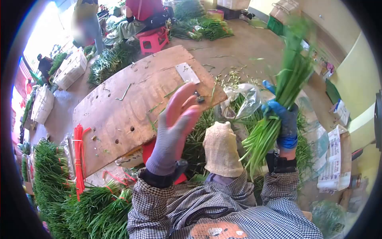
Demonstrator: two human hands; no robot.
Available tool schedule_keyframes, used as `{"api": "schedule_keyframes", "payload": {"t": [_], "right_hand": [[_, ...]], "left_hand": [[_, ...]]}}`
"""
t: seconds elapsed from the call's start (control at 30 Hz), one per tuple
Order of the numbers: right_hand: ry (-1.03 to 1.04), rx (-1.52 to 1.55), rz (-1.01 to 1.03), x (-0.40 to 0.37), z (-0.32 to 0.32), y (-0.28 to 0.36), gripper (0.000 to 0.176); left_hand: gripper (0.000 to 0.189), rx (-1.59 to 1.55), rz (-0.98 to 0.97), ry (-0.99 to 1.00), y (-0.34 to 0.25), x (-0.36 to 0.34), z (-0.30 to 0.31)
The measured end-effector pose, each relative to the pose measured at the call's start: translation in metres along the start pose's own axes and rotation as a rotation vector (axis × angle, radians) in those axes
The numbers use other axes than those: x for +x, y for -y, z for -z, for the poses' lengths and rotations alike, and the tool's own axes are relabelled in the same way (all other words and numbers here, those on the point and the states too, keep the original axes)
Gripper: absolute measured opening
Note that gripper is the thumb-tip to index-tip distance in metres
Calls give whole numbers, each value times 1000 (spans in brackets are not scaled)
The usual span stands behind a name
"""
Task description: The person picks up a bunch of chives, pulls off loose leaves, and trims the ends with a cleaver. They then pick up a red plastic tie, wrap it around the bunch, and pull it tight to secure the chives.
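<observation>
My right hand point(281, 115), in a blue glove, is closed around a bunch of long green leafy stalks point(292, 81). The bunch stands upright and slightly tilted, its top blurred, with the lower ends fanning out below my fist. My left hand point(177, 123) wears a grey and pink glove. It is raised over the near edge of the wooden board point(131, 103), fingers stretched out and holding nothing. Between the hands a pale cloth point(223, 149) covers my knee. More loose green stalks point(199, 137) lie beneath and behind it.
Red ties point(79, 159) hang at the board's left edge, beside heaped green bundles point(95, 207). A clear plastic bag point(246, 101) lies beyond my knee. A white crate point(336, 159) stands at right. Farther back are a pink stool point(153, 40), other people and white baskets point(71, 71).
</observation>
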State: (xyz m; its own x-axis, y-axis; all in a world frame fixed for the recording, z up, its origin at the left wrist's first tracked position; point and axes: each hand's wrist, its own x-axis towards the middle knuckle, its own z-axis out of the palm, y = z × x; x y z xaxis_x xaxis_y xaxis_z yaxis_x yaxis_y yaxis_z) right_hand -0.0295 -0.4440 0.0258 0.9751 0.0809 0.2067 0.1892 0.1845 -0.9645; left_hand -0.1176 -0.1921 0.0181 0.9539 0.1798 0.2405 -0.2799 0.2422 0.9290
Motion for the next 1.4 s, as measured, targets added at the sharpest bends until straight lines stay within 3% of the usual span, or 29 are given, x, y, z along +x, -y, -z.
{"api": "schedule_keyframes", "payload": {"t": [0.07,0.17,0.3,0.37,0.43,0.47,0.57,0.63,0.67,0.77,0.8,0.83,0.93,1.0,1.03,1.07,1.1,1.2,1.3,1.37,1.4], "right_hand": [[-8,44,61,2,-7,6,31],[190,167,134,1,-32,5,39],[274,249,-8,-5,-86,-15,53],[327,315,-136,3,-107,-33,55],[373,349,-172,8,-134,-41,52],[385,289,-200,15,-142,-61,50],[425,135,-234,19,-165,-115,45],[661,-700,-57,28,-156,-170,53],[681,-804,88,21,-156,-176,63],[602,-639,217,5,-136,-208,51],[686,-640,55,4,-124,-203,52],[684,-642,49,-3,-119,-199,52],[787,-250,-305,-29,-107,-188,69],[779,-293,-244,-50,-109,-195,71],[772,-342,-180,-57,-112,-196,72],[757,-362,-262,-61,-114,-194,62],[754,-352,-264,-61,-113,-197,62],[546,-62,-441,-63,-109,-205,36],[570,-1,-440,-61,-104,-207,34],[591,-54,-416,-64,-103,-217,36],[639,-111,-375,-64,-105,-219,36]], "left_hand": [[59,-84,63,-81,26,-5,27],[61,-124,168,-52,72,-8,41],[73,-284,257,181,134,-19,34],[84,-665,248,388,146,-37,31],[98,-647,476,381,151,-60,42],[95,-642,368,374,117,-74,44],[69,-472,470,174,127,-96,60],[74,-539,558,96,139,-107,66],[79,-602,643,43,144,-112,67],[63,-820,658,-69,160,-122,63],[50,-847,629,-83,160,-122,62],[50,-849,635,-83,158,-121,61],[50,-814,670,-134,162,-120,58],[57,-356,647,-227,181,-123,53],[57,-350,656,-225,189,-126,48],[61,-85,532,-247,196,-129,44],[66,179,400,-264,199,-130,42],[70,-31,337,-302,164,-121,36],[67,-248,416,-322,164,-129,47],[63,-960,602,-248,165,-135,50],[56,-1012,610,-225,163,-135,45]]}}
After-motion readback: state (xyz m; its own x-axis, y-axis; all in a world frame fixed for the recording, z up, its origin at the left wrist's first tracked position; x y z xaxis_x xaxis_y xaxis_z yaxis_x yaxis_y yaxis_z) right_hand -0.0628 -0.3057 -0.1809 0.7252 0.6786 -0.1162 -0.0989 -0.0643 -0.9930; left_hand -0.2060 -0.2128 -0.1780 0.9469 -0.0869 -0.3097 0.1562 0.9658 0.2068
